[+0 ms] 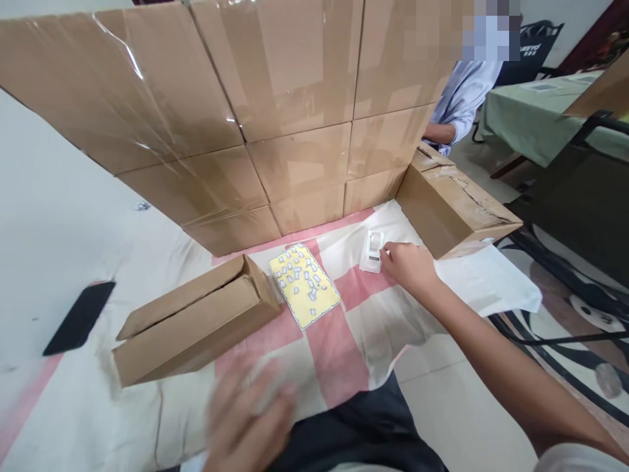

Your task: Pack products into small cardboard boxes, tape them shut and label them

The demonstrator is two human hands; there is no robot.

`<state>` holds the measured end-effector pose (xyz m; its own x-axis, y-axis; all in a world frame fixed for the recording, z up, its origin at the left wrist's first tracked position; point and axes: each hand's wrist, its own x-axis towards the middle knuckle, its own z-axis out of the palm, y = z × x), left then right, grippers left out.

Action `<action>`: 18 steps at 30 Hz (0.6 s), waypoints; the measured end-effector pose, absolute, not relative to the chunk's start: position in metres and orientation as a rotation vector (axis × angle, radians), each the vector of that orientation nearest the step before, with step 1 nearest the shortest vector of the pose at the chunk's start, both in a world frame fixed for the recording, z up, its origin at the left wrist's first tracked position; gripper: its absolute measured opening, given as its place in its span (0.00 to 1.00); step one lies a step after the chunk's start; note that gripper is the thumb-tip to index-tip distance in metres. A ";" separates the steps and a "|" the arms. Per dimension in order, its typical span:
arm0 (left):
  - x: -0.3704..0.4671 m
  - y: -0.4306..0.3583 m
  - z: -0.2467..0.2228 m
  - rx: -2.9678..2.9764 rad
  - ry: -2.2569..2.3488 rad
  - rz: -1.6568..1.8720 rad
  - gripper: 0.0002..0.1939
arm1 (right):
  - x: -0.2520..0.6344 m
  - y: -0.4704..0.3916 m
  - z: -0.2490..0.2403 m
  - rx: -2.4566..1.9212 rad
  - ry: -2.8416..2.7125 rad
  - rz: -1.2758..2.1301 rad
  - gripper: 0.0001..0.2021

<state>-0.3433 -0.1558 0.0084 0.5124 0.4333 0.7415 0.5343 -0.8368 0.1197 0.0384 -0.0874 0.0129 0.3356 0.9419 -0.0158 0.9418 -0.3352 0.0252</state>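
Observation:
My right hand [409, 265] reaches over the cloth, its fingers closed at the right edge of a small white plastic holder [374, 246] with a clear part at its top. Left of the holder lies a yellow card [322, 303] with a wavy border, scattered with many small pale rectangular pieces. At the bottom, nearer my body, my left hand [248, 419] is raised above the table edge and smeared by motion. Whether its fingers hold anything does not show.
A tall cardboard wall [299, 157] stands behind the card. Brown boxes flank it at the left [191, 321] and right [457, 203]. A dark phone-like slab [81, 318] lies far left. Beyond the wall sits a person in a light shirt [464, 98]. A dark chair [580, 190] is at right.

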 end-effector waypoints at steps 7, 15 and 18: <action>-0.132 -0.038 0.016 -3.202 -1.329 -0.327 0.55 | 0.034 -0.084 0.026 2.440 1.846 0.101 0.18; -0.084 0.013 -0.012 -3.566 -0.851 -0.193 0.53 | 0.025 -0.093 0.033 2.282 1.867 0.102 0.13; -0.083 0.012 -0.019 -3.492 -0.872 -0.304 0.49 | 0.021 -0.106 0.030 2.255 1.856 0.144 0.12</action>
